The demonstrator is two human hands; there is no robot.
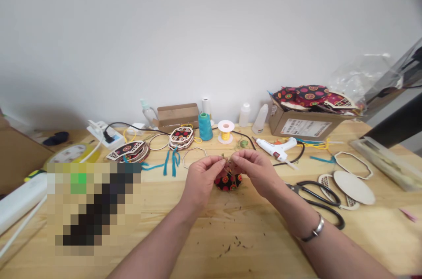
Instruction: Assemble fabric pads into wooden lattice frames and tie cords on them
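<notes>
My left hand (203, 175) and my right hand (255, 170) meet over the middle of the wooden table (211, 230), fingers pinched together on a thin yellow thread (227, 163) just above a small round ornament (228, 181) covered in black cloth with red dots. The ornament sits between and just below the two hands, partly hidden by the fingers. A silver bracelet (315, 229) is on my right wrist.
Black scissors (318, 198) and a white glue gun (276, 147) lie to the right, with wooden cut-out pieces (353, 184) beyond. Behind are a teal thread spool (205, 126), a yellow thread reel (226, 130), stacked patterned ornaments (181, 137), bottles and a cardboard box (305, 125) of fabric.
</notes>
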